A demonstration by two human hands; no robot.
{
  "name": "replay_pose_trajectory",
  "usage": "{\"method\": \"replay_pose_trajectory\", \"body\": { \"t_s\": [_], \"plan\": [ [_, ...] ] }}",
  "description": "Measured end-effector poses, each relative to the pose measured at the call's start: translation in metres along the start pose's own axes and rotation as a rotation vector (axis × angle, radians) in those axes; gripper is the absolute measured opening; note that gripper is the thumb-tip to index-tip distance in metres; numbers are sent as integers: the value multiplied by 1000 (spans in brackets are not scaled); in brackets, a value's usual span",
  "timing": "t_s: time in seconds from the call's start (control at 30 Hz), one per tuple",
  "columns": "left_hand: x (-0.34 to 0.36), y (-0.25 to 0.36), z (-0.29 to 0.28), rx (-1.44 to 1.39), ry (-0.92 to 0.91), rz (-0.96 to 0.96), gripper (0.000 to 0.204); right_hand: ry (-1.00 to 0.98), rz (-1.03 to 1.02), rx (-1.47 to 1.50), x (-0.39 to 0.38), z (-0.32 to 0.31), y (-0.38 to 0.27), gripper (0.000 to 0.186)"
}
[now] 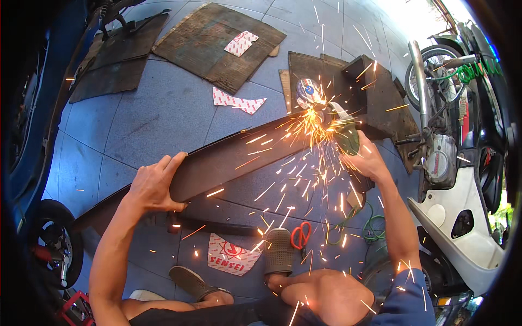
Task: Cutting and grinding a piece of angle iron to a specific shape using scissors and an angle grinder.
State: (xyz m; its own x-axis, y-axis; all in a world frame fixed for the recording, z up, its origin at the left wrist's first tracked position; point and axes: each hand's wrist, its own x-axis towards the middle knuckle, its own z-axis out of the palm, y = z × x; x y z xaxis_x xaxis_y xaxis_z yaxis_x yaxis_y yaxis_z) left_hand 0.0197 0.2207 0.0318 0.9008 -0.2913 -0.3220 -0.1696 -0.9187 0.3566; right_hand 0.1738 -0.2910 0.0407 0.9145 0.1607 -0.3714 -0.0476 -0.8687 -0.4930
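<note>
A long dark metal channel [234, 165] slants from the lower left to the upper middle. My left hand [154, 183] spans its width, fingers over the far edge and thumb at the near edge. In my right hand [370, 158] is a green angle grinder [347, 137], its head at the far right end of the channel. Bright orange sparks [312, 120] burst from there and spray mostly toward me, hiding the disc and the contact point. A dark boxy metal piece [375, 98] stands just beyond the grinder.
Red-handled scissors [300, 236] lie on the tiled floor near my sandal [279, 251]. Printed paper scraps [239, 102] and worn brown boards [212, 46] lie farther off. A motorcycle [440, 157] stands at the right, with a green cord [374, 227] on the floor beside it. Another wheel [54, 244] is at the left.
</note>
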Motion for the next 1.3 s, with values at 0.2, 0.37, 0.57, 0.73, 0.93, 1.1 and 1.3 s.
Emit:
{"method": "replay_pose_trajectory", "body": {
  "t_s": [0.2, 0.37, 0.57, 0.73, 0.93, 1.1, 1.3],
  "plan": [
    [-5, -4, 1, -1, -22, -11, 120, -16, 13, -4, -5, -3, -17, 69],
    [-1, -2, 5, -3, 11, 13, 118, -13, 31, -30, -9, -9, -17, 73],
    [-3, -1, 2, -4, 9, -1, 117, 11, 76, -38, -18, -16, -33, 70],
    [-3, -4, 6, -15, 71, 36, 116, 48, 68, -67, -22, -26, -39, 72],
    [-3, -3, 4, 9, 68, 38, 116, 29, 47, -73, -17, -21, -34, 73],
    [0, 0, 4, 2, 66, 28, 116, 28, 72, -51, -18, -19, -33, 71],
    [-4, -2, 1, 14, 58, 18, 118, 8, 56, -71, -12, -14, -32, 74]
  ]
}}
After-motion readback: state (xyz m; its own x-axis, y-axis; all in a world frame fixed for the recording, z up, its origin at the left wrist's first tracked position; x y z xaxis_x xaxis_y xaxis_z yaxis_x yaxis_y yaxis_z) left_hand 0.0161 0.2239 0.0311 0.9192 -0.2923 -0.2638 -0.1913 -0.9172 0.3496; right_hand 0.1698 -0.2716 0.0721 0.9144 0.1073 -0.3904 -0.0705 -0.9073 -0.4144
